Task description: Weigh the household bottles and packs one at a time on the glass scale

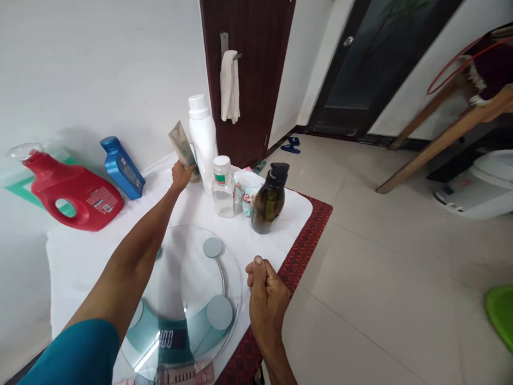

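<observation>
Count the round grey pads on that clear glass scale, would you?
4. On the clear, round glass scale: upper-right pad, lower-right pad, upper-left pad, lower-left pad. The bare left arm partly hides both left ones.

A home, towel (230, 88) on door handle (224, 41), slippers (290, 149) on floor (360, 256)

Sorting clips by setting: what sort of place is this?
Probably a home: a towel hangs on a door handle, slippers lie on the floor, and a glass scale sits on white cloth.
</observation>
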The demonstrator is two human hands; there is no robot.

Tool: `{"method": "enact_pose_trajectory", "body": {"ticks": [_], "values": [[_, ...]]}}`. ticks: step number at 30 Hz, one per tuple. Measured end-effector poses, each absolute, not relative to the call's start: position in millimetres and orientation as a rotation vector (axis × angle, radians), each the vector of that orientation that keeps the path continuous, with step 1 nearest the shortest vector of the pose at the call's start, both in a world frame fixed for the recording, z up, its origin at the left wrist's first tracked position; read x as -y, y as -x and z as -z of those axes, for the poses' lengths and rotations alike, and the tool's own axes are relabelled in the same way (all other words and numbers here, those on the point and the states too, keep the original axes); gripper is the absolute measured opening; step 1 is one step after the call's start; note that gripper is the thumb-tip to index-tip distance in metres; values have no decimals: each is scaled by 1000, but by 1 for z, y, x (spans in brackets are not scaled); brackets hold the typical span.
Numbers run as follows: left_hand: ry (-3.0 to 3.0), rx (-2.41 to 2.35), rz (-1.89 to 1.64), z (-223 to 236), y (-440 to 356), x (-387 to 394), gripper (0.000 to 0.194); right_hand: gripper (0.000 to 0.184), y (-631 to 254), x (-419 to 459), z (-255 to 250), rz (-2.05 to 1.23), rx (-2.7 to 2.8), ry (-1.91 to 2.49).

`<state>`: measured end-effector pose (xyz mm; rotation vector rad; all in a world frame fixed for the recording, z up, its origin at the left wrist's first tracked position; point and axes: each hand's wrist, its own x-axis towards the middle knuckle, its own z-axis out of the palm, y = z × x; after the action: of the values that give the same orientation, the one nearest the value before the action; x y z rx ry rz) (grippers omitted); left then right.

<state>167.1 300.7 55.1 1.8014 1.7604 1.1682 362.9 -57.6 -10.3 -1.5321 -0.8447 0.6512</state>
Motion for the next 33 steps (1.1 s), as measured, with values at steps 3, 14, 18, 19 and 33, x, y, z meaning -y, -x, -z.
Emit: {"method": "enact_pose_trajectory", "body": {"ticks": [3,14,18,19,33], "values": [[-1722,-1845,-1156,-51,-170,-303,45,75,-364,59,13,-661,848,1568],[-1865,-1855,-1607,-81,-83,-250,76,75,-364,57,13,-611,876,1692],[-1672,-2023,-1786,-96,-19,-235,77,78,-362,56,10,-579,932,1701],[-1592,-2043,-1749,-98,-9,-235,81,80,-361,55,9,-577,942,1699],[-1137,-2186,-1565,-89,9,-253,56,76,-345,45,6,-561,1010,1596]]}}
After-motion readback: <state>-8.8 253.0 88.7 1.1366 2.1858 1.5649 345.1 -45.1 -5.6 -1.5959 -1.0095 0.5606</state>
